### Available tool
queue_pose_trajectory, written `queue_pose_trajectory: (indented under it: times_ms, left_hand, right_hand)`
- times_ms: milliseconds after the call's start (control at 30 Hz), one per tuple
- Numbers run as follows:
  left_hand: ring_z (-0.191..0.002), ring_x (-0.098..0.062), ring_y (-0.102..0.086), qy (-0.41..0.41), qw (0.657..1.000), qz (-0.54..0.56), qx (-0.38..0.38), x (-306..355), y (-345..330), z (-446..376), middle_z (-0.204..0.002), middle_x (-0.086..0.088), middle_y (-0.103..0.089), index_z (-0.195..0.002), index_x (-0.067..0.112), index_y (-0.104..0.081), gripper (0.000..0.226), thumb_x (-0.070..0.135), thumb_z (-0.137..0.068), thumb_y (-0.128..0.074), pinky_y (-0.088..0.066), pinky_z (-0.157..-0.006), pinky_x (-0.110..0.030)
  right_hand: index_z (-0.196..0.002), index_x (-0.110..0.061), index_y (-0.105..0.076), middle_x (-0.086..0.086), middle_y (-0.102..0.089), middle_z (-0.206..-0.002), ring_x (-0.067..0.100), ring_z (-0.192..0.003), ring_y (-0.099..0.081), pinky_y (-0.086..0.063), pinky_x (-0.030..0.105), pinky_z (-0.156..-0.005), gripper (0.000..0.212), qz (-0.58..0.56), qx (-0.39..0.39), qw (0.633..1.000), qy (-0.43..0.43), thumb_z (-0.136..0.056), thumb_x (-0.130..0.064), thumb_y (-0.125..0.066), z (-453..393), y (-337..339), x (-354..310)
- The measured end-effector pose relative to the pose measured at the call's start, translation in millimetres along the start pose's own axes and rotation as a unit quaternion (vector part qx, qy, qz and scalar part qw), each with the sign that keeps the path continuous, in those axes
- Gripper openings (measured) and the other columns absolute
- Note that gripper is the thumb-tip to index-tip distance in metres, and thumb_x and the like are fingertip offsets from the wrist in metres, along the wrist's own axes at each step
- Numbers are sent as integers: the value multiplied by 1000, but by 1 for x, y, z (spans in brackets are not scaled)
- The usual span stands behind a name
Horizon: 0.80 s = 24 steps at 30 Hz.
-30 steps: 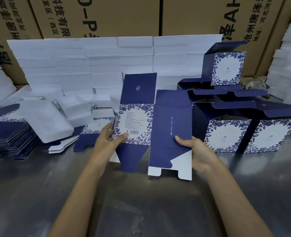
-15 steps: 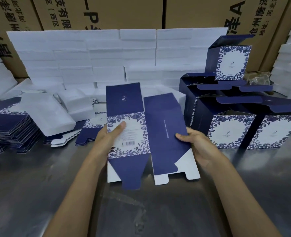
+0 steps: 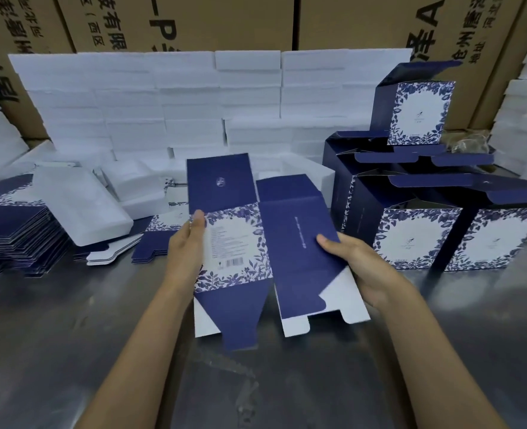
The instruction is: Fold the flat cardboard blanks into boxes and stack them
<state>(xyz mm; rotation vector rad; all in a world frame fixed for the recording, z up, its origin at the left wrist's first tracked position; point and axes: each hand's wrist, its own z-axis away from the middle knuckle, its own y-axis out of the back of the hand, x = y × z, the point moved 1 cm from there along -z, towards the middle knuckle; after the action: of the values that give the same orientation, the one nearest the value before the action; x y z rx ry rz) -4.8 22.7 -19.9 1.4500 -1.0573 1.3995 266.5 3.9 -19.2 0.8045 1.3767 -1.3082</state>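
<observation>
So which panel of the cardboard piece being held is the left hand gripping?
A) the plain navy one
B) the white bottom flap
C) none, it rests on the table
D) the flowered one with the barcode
D: the left hand grips the edge of the flowered barcode panel, while the right hand holds the plain navy panel.

Navy blank with a blue-leaf-bordered white panel, matching folded boxes, white foam blocks, brown cartons

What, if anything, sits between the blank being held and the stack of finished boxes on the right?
Nothing visible. The blank, held by the left hand and right hand, lies beside the folded boxes, with only bare table between them.
</observation>
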Motion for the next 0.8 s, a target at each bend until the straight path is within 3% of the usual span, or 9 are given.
queue_pose_trajectory:
  times_ms: [67, 167, 267, 333, 433, 500, 600, 700, 800]
  left_hand:
    - [-73, 10, -68, -14, 1000, 4, 11, -3, 1, -3, -76, 29, -71, -88, 37, -67, 28, 56, -98, -49, -50, -62, -15]
    - [-87, -14, -67, -18, 999, -34, 14, -4, -2, -3, -96, 4, -71, -105, 15, -65, 40, 53, -98, -51, -49, -73, -27]
    - [-76, -17, -50, -25, 995, -92, 38, -14, -8, -4, -84, 2, -52, -112, 10, -53, 38, 45, -102, -46, -38, -63, -29]
    - [-75, -15, -53, -13, 994, -100, 45, -16, -13, -3, -83, 3, -54, -126, 13, -47, 34, 38, -103, -45, -39, -71, -32]
    - [-103, -26, -59, -41, 990, -126, 48, -13, -18, 1, -115, -11, -62, -145, 16, -38, 45, 27, -102, -47, -44, -94, -37]
    - [-127, -29, -51, -87, 985, -144, 45, -10, -21, 4, -137, -9, -55, -144, 24, -45, 45, 21, -99, -48, -39, -109, -47]
    - [-120, -25, -58, -102, 993, -47, -21, 2, -25, 19, -129, 4, -61, -127, 50, -55, 48, 19, -91, -46, -46, -106, -52]
    - [-132, -15, -50, -119, 985, -38, -122, 13, -21, 25, -142, 14, -53, -131, 54, -52, 61, 23, -78, -58, -40, -112, -49]
    - [-146, -4, -27, -106, 964, -40, -239, 19, -21, 30, -158, 21, -28, -134, 58, -48, 77, 38, -64, -73, -33, -112, -27]
  right_hand:
    - [-124, -13, -70, 11, -74, -120, 29, -111, -72, -56, 44, -97, 26, 8, 3, 1000, 4, -100, -20, -61, 1, 0, 0]
    - [-121, -13, -72, 11, -76, -116, 29, -106, -74, -60, 43, -89, 23, 1, 39, 999, 6, -101, -17, -61, 2, -1, -3]
    - [-115, -15, -76, 11, -78, -110, 27, -95, -77, -62, 34, -71, 25, 6, 50, 999, -18, -94, -26, -69, 6, -4, -11]
    - [-113, -21, -78, 7, -78, -110, 25, -95, -77, -62, 31, -70, 31, 5, 34, 998, -43, -89, -40, -73, 9, -8, -12]
    - [-125, -31, -73, 0, -71, -129, 19, -115, -70, -59, 31, -82, 42, -57, -33, 997, -26, -91, -55, -65, 10, -13, -12]
    - [-137, -35, -63, -8, -64, -140, 13, -124, -64, -57, 27, -82, 47, -85, -74, 994, 3, -97, -57, -53, 11, -18, -15]
    - [-129, -28, -70, -7, -70, -129, 11, -110, -70, -58, 25, -76, 39, -150, -111, 982, 34, -96, -41, -55, 12, -23, -17]
    - [-115, -20, -76, 0, -74, -111, 16, -95, -72, -58, 27, -73, 33, -191, -107, 975, 38, -93, -26, -52, 11, -25, -14]
    - [-89, -16, -75, 2, -72, -91, 18, -79, -70, -55, 29, -69, 28, -247, -42, 967, 39, -94, -25, -50, 7, -27, -9]
